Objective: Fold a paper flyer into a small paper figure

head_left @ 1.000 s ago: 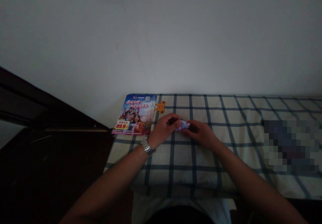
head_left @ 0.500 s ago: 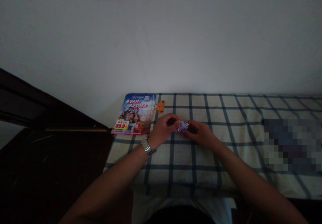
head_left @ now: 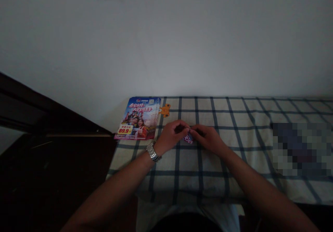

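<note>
A small folded piece of printed paper (head_left: 188, 138), purple and white, is held between my two hands over the checked cloth (head_left: 215, 162). My left hand (head_left: 173, 134), with a metal watch on its wrist, pinches the paper between thumb and fingers. From the other side my right hand (head_left: 207, 137) pinches its upper edge, and the fingertips of both hands meet there. The fingers hide much of the paper. Left of my hands lies a stack of printed flyers (head_left: 139, 119), blue at the top and pink at the bottom.
An orange bear figure (head_left: 164, 110) shows on the cloth beside the flyers. A blurred, pixelated dark item (head_left: 301, 148) lies at the right. A pale wall (head_left: 182, 44) rises behind the cloth, and a dark wooden panel (head_left: 39, 107) stands at the left.
The folded paper has turned and hangs lower between my fingers, with less of its face showing. My hands have drawn closer together, and their fingertips meet at its top.
</note>
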Demonstrator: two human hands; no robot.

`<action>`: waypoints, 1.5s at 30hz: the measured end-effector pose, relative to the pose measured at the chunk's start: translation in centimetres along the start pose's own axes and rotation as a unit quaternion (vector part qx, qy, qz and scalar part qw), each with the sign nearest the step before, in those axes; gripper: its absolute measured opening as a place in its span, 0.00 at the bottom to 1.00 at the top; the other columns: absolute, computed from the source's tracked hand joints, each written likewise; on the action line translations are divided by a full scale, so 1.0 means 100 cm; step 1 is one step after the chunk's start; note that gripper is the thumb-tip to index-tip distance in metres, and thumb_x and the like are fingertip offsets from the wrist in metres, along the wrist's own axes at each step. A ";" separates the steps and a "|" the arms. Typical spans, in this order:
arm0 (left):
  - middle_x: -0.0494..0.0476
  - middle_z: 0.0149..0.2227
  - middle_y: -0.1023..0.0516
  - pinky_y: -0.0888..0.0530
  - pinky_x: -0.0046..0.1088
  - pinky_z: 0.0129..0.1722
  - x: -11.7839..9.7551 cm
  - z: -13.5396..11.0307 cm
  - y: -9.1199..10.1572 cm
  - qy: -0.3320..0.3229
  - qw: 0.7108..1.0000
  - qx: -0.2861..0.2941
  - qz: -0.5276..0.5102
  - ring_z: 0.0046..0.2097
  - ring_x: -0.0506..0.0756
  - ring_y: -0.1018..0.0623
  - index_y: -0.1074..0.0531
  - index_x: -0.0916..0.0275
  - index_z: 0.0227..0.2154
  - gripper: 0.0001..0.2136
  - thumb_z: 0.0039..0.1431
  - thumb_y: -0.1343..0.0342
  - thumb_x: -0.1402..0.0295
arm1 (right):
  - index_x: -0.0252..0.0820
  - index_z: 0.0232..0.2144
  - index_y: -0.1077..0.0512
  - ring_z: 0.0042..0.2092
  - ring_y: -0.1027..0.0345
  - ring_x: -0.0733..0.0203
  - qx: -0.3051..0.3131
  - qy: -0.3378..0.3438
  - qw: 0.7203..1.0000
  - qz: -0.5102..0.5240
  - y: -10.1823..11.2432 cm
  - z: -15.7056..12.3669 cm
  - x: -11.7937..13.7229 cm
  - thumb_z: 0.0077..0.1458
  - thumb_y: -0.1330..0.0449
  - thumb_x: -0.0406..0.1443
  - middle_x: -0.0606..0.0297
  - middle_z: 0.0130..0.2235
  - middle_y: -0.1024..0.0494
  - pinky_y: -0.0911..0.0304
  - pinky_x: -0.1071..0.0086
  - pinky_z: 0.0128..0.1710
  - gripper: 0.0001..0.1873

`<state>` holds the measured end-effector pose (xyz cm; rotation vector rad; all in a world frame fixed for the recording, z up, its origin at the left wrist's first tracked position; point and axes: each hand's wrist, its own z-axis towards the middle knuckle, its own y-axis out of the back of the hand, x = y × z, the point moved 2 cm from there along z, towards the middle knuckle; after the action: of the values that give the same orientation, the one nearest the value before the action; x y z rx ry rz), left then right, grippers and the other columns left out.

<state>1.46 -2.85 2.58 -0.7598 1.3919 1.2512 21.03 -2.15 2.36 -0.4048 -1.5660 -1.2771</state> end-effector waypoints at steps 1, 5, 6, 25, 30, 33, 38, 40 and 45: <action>0.54 0.35 0.19 0.25 0.26 0.37 0.001 0.000 0.000 -0.002 1.000 0.001 0.001 0.36 0.52 0.20 0.23 0.63 0.39 0.10 0.65 0.40 0.60 | 0.44 0.37 0.23 0.31 0.29 0.62 0.001 0.002 1.000 -0.014 0.000 0.000 0.000 0.68 0.45 0.47 0.67 0.30 0.21 0.39 0.70 0.32 0.17; 0.54 0.36 0.19 0.25 0.26 0.38 0.003 0.000 0.000 -0.014 1.000 0.003 0.017 0.37 0.52 0.20 0.23 0.62 0.39 0.10 0.66 0.41 0.60 | 0.44 0.34 0.23 0.31 0.28 0.61 0.002 0.009 0.998 -0.056 0.001 0.000 -0.002 0.69 0.45 0.45 0.67 0.31 0.20 0.39 0.70 0.33 0.17; 0.54 0.36 0.19 0.25 0.26 0.38 0.003 0.000 0.000 -0.016 1.000 0.003 0.019 0.37 0.52 0.20 0.23 0.62 0.39 0.10 0.66 0.41 0.60 | 0.44 0.34 0.23 0.32 0.27 0.61 0.002 0.009 0.998 -0.059 0.002 0.000 -0.003 0.69 0.45 0.45 0.67 0.31 0.20 0.39 0.70 0.33 0.16; 0.54 0.36 0.19 0.26 0.28 0.38 0.003 0.001 0.006 -0.017 0.999 -0.001 0.029 0.37 0.54 0.20 0.23 0.61 0.39 0.12 0.67 0.42 0.57 | 0.44 0.38 0.21 0.33 0.26 0.60 0.025 0.018 0.999 -0.038 0.003 0.000 -0.001 0.70 0.48 0.47 0.67 0.33 0.18 0.36 0.70 0.35 0.20; 0.54 0.36 0.18 0.25 0.28 0.40 0.004 0.003 0.007 -0.021 0.999 -0.005 0.033 0.38 0.53 0.20 0.21 0.61 0.40 0.12 0.67 0.42 0.57 | 0.44 0.38 0.20 0.33 0.25 0.59 0.012 0.015 0.999 -0.048 0.005 0.000 -0.001 0.70 0.47 0.47 0.66 0.34 0.17 0.35 0.69 0.36 0.20; 0.54 0.39 0.17 0.25 0.29 0.43 0.005 0.004 0.008 -0.021 0.999 -0.007 0.029 0.40 0.54 0.19 0.20 0.59 0.42 0.12 0.67 0.41 0.57 | 0.44 0.40 0.20 0.35 0.23 0.58 0.000 0.009 0.999 -0.053 0.005 0.000 -0.002 0.69 0.47 0.47 0.66 0.35 0.16 0.33 0.68 0.38 0.19; 0.57 0.47 0.19 0.25 0.32 0.48 0.008 0.004 0.008 -0.035 0.999 -0.024 0.032 0.47 0.55 0.20 0.22 0.56 0.51 0.15 0.66 0.41 0.57 | 0.44 0.41 0.20 0.36 0.22 0.56 -0.032 -0.004 0.999 -0.038 0.007 0.002 -0.003 0.69 0.46 0.47 0.64 0.36 0.15 0.31 0.66 0.37 0.19; 0.58 0.46 0.19 0.24 0.33 0.47 0.010 0.004 0.007 -0.022 1.000 -0.019 0.007 0.45 0.55 0.20 0.23 0.58 0.52 0.16 0.66 0.41 0.57 | 0.43 0.41 0.20 0.36 0.22 0.55 -0.048 -0.011 0.998 -0.028 0.009 0.003 -0.004 0.68 0.46 0.47 0.64 0.35 0.15 0.31 0.66 0.38 0.19; 0.56 0.40 0.18 0.23 0.32 0.44 0.010 0.005 0.006 0.001 0.999 -0.031 -0.015 0.41 0.54 0.19 0.25 0.62 0.43 0.12 0.64 0.39 0.58 | 0.44 0.42 0.20 0.36 0.22 0.54 -0.055 -0.020 0.998 0.007 0.009 0.004 -0.007 0.67 0.45 0.49 0.63 0.36 0.15 0.29 0.65 0.37 0.19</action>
<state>0.86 -2.04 1.84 -0.8216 1.3440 1.2753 21.80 -1.25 2.26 -0.5122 -1.5288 -1.3553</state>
